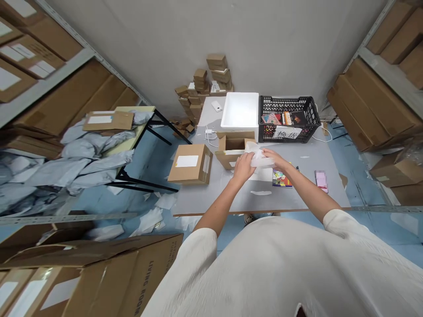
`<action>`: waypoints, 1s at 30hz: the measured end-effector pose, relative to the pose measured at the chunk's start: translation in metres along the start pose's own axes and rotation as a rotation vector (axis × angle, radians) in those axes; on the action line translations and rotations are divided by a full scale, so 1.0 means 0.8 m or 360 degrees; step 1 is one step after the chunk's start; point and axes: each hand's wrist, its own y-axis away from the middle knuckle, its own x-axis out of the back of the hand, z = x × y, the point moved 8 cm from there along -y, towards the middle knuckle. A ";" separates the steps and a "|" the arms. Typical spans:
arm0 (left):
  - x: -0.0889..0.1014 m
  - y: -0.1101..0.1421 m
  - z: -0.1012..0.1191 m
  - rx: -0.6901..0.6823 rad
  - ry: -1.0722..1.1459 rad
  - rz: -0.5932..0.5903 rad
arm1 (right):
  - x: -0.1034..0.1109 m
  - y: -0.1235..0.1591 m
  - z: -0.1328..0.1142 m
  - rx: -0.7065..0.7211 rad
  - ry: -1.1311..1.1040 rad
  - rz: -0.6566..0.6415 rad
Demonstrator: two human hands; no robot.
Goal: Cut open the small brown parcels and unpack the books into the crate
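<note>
My left hand (243, 166) and my right hand (276, 159) both grip a crumpled, whitish translucent wrapping sheet (259, 161) above the table. Whether anything lies inside the sheet I cannot tell. Just beyond my left hand stands an open cardboard box (226, 161), its flaps up. Partly hidden below my right forearm lies a colourful booklet (280, 179). To the left, a closed cardboard box (190, 165) with a white label sits on the table's edge.
At the table's back are a white tray (240, 110) and a black plastic crate (286, 134) with several printed items. A phone (321, 181) lies on the grey table (218, 202), right. Grey parcels (99, 145) cover a side table. Stacked boxes (220, 72) stand by the wall.
</note>
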 end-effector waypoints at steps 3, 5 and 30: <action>0.032 -0.013 -0.020 0.0047 -0.0021 0.0098 | -0.016 -0.018 -0.019 0.0188 0.0140 0.0041; 0.056 -0.022 -0.037 0.0125 -0.0023 0.0182 | -0.020 -0.029 -0.031 0.0344 0.0290 0.0128; 0.038 -0.098 -0.174 0.0376 0.0299 0.0029 | -0.095 -0.131 0.038 0.0483 0.1966 0.0223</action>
